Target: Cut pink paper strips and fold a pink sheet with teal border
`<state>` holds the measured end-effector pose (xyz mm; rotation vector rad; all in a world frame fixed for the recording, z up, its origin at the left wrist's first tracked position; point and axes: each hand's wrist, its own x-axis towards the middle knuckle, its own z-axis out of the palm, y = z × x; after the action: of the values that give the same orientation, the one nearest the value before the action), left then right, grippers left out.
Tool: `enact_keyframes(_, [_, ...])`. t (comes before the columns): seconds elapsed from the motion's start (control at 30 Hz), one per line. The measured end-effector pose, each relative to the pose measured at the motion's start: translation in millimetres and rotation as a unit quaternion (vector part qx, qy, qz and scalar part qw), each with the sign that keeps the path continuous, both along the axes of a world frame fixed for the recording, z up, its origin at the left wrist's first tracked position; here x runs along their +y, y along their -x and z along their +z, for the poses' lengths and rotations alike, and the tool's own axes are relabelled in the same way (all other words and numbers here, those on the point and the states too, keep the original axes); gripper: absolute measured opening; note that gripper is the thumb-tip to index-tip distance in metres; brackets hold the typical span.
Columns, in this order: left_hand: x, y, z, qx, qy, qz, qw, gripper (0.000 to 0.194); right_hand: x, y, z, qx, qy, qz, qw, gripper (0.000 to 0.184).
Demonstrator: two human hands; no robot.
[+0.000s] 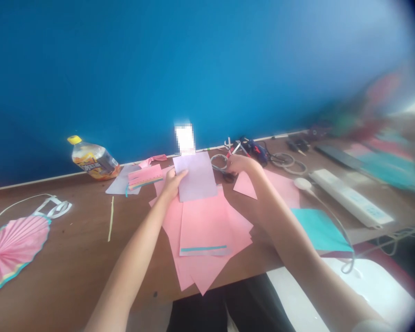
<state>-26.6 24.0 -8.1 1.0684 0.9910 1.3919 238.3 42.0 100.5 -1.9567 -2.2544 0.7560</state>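
My left hand point(173, 184) grips the lower left edge of a lilac paper sheet point(198, 177), lifting it above a loose stack of pink paper sheets point(204, 226). A thin teal strip point(203, 248) lies along the near edge of the top pink sheet. My right hand point(244, 166) is just right of the lilac sheet, its fingers curled over a dark object. Beside those fingers is a grey metal ring point(218, 162), perhaps a scissor handle. A pink paper piece point(245, 186) lies under the right wrist. What the right hand holds is hidden.
On the brown desk point(72, 263) are a lying plastic bottle point(94, 157) with a yellow cap, a pink paper fan point(14, 246), teal paper point(320, 230), a white power strip point(349, 196) and a corded white mouse point(302, 183). A blue wall point(159, 69) rises behind.
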Motion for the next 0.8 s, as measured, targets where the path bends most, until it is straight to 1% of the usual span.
enact_keyframes(0.07, [-1, 0, 0.8, 0.01, -0.003, -0.001, 1.0, 0.051, 0, -6, 1.1, -0.058, 0.044, 0.007, 0.997, 0.006])
enact_keyframes(0.1, [-2, -1, 1.4, 0.015, -0.004, 0.0, 1.0, 0.051, 0, -7, 0.9, -0.08, 0.051, 0.015, 0.995, 0.011])
enact_keyframes(0.2, [-3, -1, 3.5, 0.023, 0.0, -0.003, 1.0, 0.052, -2, -3, -1.7, -0.12, 0.02, 0.024, 0.992, 0.028])
enact_keyframes(0.27, [-3, -1, 4.9, 0.023, 0.008, -0.008, 1.0, 0.053, -4, 3, -4.3, -0.145, 0.006, 0.023, 0.989, 0.036])
enact_keyframes(0.4, [-3, 0, 7.7, 0.034, 0.021, -0.028, 0.999, 0.054, -6, 14, -11.4, -0.18, -0.016, -0.003, 0.984, 0.044])
enact_keyframes(0.5, [-3, 3, 11.4, 0.056, 0.02, -0.067, 0.996, 0.055, -6, 16, -14.5, -0.195, -0.035, -0.001, 0.98, 0.049])
enact_keyframes(0.57, [-3, 7, 14.8, 0.081, 0.024, -0.103, 0.991, 0.055, -6, 13, -12.5, -0.181, -0.03, 0.016, 0.983, 0.051])
enact_keyframes(0.6, [-3, 10, 16.7, 0.094, 0.029, -0.123, 0.988, 0.055, -6, 10, -10.1, -0.16, -0.016, 0.027, 0.987, 0.053])
enact_keyframes(0.73, [-3, 25, 23.7, 0.145, 0.057, -0.195, 0.968, 0.056, -10, -2, 6.0, -0.039, 0.066, 0.055, 0.996, 0.058])
enact_keyframes(0.77, [-3, 29, 25.1, 0.152, 0.058, -0.198, 0.967, 0.056, -11, -4, 9.7, -0.014, 0.073, 0.057, 0.996, 0.057])
enact_keyframes(0.8, [-3, 33, 26.2, 0.151, 0.051, -0.184, 0.97, 0.055, -12, -7, 12.5, 0.01, 0.074, 0.058, 0.996, 0.054])
